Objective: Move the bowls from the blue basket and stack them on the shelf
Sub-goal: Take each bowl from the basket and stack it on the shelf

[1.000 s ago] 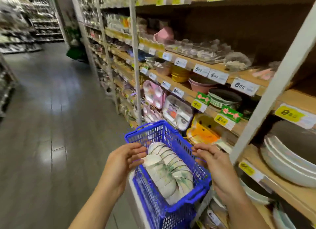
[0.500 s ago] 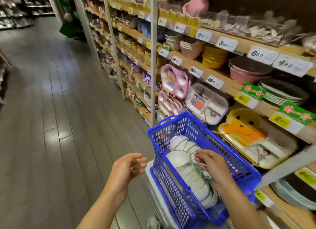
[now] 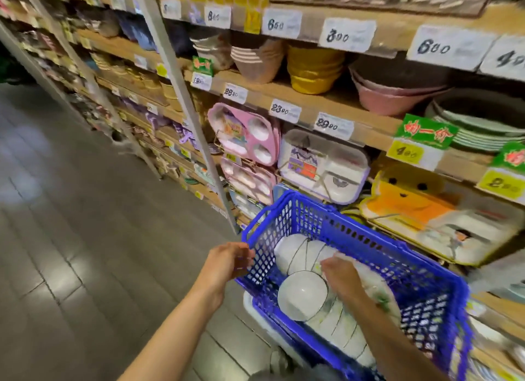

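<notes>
since half a second ago the left hand point(image 3: 230, 262) has come in from the aisle to the basket's left edge, the right hand point(image 3: 341, 275) has sunk deeper among the bowls, and the view has swung closer to the shelving.

the shelf point(image 3: 312, 102) fills the right and upper part of the view, its wooden boards edged with white price tags point(image 3: 285, 110). a stack of yellow bowls point(image 3: 312, 68) sits on the board above, and a pink divided tray point(image 3: 244, 133) leans upright below it. grey plank floor point(image 3: 85, 238) takes up the left.

the blue basket point(image 3: 397, 255) stands just in front of the lower shelving on a white support point(image 3: 250, 309) whose kind is not clear. the bowls point(image 3: 302, 295), white with a thin dark rim, are inside it. they lie on their sides, nested in rows from the far left corner toward the near right corner. the nearest one shows its open mouth.

the left hand's curled fingers are against the top of the basket's left edge. motion blur hides whether they grasp it, so i cannot tell. the right hand lies over the middle of the rows, fingers bent down over the bowls' rims, grasping them.
</notes>
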